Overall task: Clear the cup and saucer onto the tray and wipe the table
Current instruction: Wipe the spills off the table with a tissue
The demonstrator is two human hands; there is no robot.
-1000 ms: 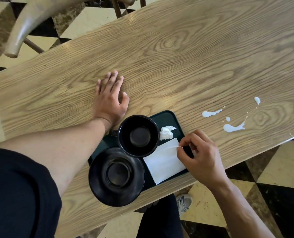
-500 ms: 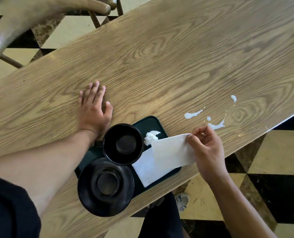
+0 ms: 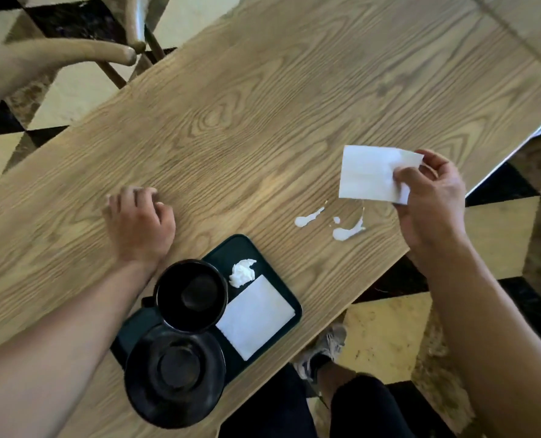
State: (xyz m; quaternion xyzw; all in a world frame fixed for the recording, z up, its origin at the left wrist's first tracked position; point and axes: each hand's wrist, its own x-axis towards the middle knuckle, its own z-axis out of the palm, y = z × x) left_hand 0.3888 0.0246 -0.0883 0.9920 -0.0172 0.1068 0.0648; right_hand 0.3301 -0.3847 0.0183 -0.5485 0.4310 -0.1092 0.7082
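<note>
A black cup (image 3: 190, 295) and a black saucer (image 3: 174, 374) sit on a dark green tray (image 3: 231, 248) at the table's near edge, the saucer overhanging the tray. A flat white napkin (image 3: 255, 316) and a crumpled tissue (image 3: 243, 272) lie on the tray too. My right hand (image 3: 427, 197) holds a second white napkin (image 3: 367, 173) above the wooden table (image 3: 262, 105), just beyond white spilled blots (image 3: 345, 230). My left hand (image 3: 139, 224) rests on the table left of the tray, fingers curled and blurred, nothing in it.
A wooden chair (image 3: 73, 55) stands at the table's far left. The table's right edge (image 3: 515, 147) runs diagonally above a checkered floor. My shoe (image 3: 322, 352) and dark trouser leg show below the near edge.
My right hand lifted one napkin off the tray and carried it up and to the right, over the spill. Another napkin stays on the tray. My left hand's fingers have curled.
</note>
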